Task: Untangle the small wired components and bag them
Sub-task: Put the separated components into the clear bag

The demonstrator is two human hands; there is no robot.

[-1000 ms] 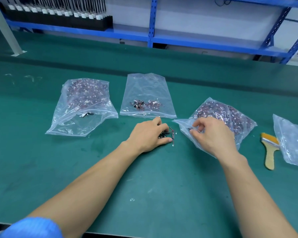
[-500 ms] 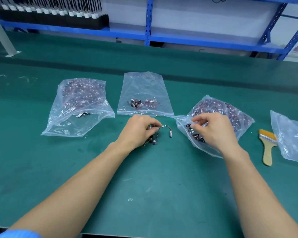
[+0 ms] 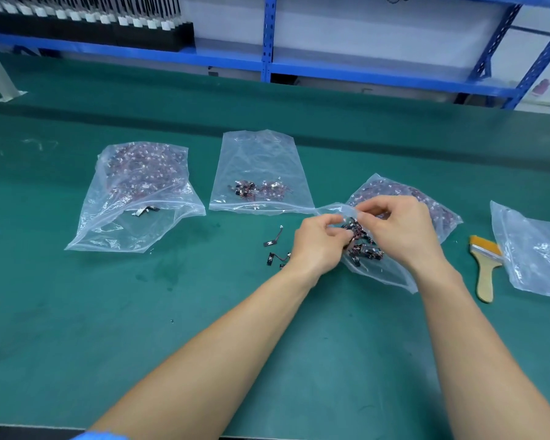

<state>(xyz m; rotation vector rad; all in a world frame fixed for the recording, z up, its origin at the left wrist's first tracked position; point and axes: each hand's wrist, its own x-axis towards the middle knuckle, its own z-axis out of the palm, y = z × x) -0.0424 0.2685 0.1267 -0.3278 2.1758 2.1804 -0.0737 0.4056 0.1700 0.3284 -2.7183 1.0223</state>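
Note:
A tangled clump of small black wired components (image 3: 364, 246) hangs between my two hands, just above the mouth of a clear bag (image 3: 385, 271) full of the same parts. My left hand (image 3: 318, 246) pinches the clump from the left, and my right hand (image 3: 400, 230) pinches it from the upper right. A few loose components (image 3: 275, 249) lie on the green mat left of my left hand. The middle clear bag (image 3: 261, 163) holds a small batch of components.
Another clear bag (image 3: 134, 198) packed with components lies at the left. A wooden-handled brush (image 3: 486, 268) and a further clear bag (image 3: 534, 252) sit at the right. Blue shelving (image 3: 267, 61) runs along the far side of the green mat (image 3: 140, 328).
My left hand left the loose components on the mat and moved right to the bag mouth. Both hands now pinch a clump drawn out of the right bag.

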